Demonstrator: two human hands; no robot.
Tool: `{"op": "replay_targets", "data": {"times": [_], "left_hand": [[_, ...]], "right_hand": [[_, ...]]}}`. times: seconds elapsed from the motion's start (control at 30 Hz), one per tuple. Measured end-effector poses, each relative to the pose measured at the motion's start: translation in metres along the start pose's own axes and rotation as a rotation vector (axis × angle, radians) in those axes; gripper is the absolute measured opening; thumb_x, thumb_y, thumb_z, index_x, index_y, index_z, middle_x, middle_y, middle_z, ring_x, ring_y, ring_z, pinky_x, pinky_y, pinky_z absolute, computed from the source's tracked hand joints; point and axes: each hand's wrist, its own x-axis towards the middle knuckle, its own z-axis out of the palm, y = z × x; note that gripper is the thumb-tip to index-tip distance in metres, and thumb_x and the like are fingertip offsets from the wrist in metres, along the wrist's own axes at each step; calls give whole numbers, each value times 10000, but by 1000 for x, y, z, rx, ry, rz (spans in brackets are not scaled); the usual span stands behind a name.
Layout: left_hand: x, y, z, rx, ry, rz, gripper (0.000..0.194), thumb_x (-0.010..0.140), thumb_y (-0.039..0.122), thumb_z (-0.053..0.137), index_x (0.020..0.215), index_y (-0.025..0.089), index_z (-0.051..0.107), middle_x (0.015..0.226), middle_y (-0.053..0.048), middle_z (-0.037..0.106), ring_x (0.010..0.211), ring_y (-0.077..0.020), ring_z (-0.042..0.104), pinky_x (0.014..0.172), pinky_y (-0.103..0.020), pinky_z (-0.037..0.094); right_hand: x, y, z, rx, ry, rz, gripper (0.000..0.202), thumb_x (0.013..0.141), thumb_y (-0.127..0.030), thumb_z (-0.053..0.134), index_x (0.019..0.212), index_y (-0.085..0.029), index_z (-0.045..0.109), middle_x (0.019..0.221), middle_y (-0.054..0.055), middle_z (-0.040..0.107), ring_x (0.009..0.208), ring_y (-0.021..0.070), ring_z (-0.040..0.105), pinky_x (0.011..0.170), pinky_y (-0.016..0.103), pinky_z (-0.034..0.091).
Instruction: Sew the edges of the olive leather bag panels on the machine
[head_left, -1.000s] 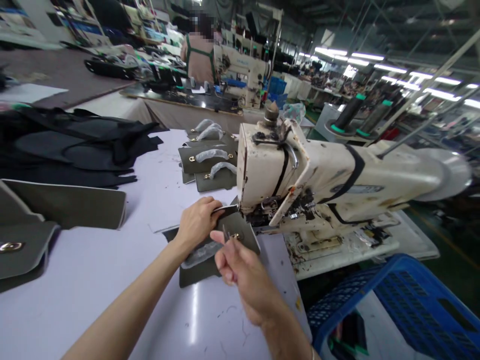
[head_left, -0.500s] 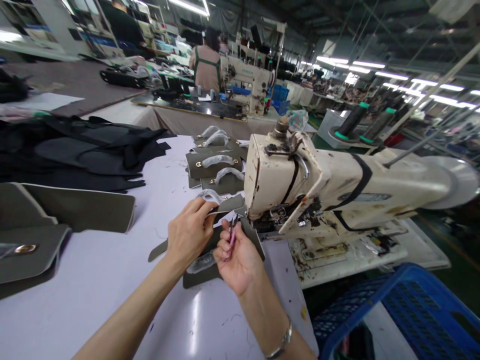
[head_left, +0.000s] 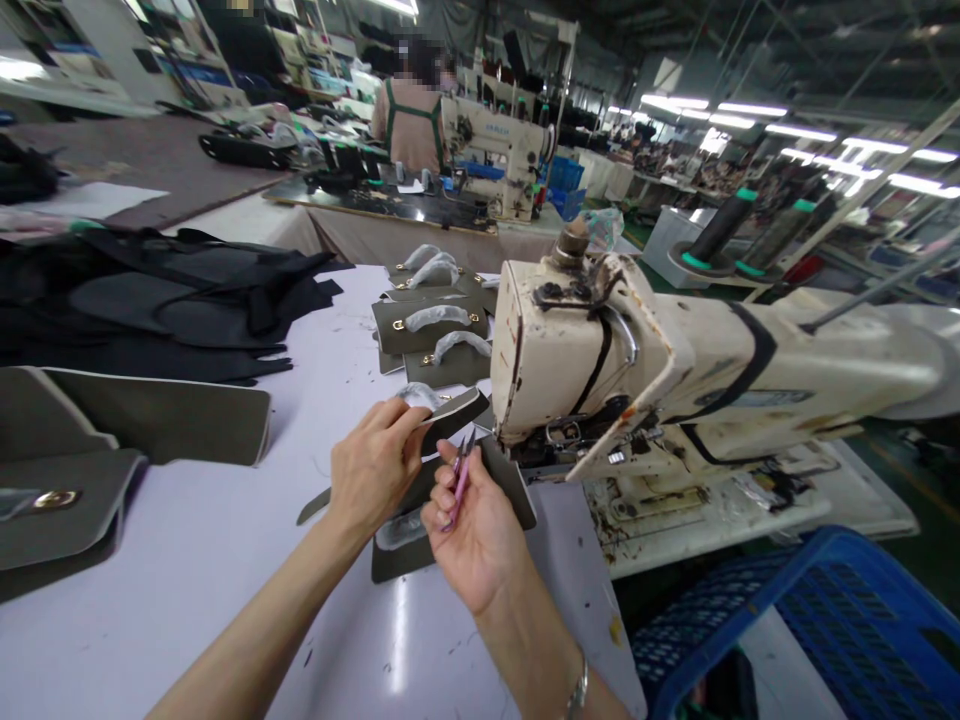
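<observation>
My left hand [head_left: 375, 465] is closed on an olive-grey leather-like panel [head_left: 459, 410], its free end raised and its edge turned towards me. Just below that end, my right hand [head_left: 484, 535] grips pink-handled thread snips [head_left: 459, 485], blades pointing up close to the panel's edge. Whether the blades touch the panel I cannot tell. Beneath both hands lies another olive-grey piece [head_left: 514, 485], partly covered by them. A plastic-wrapped handle [head_left: 401, 530] shows between my forearms.
A cream sewing machine [head_left: 637, 350] stands close on the right, beside a blue plastic basket [head_left: 825, 560]. Several olive panels with wrapped handles [head_left: 435, 318] lie behind my hands. Black cut pieces [head_left: 150, 300] and larger olive panels [head_left: 157, 410] cover the left. A person [head_left: 415, 120] is further back.
The raised panel end has tilted, showing more of its dark edge and underside. My right hand has shifted slightly left with the snips. The view has turned a little.
</observation>
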Motion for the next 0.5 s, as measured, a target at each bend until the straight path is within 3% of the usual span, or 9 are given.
{"op": "replay_targets", "data": {"times": [0.1,0.27,0.33,0.4,0.5], "left_hand": [[-3,1,-1,2,-5,-2,273,1071,321,456,1077,230,713,976,-51,662,937,-222,640,656,-328,400],[1,-7,-1,58,-25,23,274,1066,320,469,1048,231,728,960,-44,678,891,-220,650,638,-327,383],[18,-12,-6,110,-26,16,294,1067,333,471,1057,236,748,964,-39,695,817,-214,642,589,-335,332],[45,-12,-15,164,45,-6,328,1075,317,451,1122,229,764,1003,-47,709,814,-211,642,586,-329,296],[94,-1,-31,146,206,-1,402,1092,214,386,1351,220,693,1184,-70,696,1031,-239,655,724,-307,363]], "right_hand": [[10,-3,7,146,94,11,430,1154,-289,318,960,-132,668,651,-42,474,456,46,365,452,149,295],[10,-2,11,136,150,-56,363,1136,-236,380,912,-143,651,617,-55,460,428,46,324,421,157,246],[4,0,6,125,131,-51,356,1134,-279,406,939,-138,669,625,-53,465,433,45,323,421,157,243],[-3,4,-1,106,112,-33,329,1121,-312,456,976,-129,688,642,-47,484,442,41,325,428,156,240],[-12,9,-11,45,62,14,254,1044,-354,624,1001,-120,712,673,-35,521,469,36,331,449,156,227]]}}
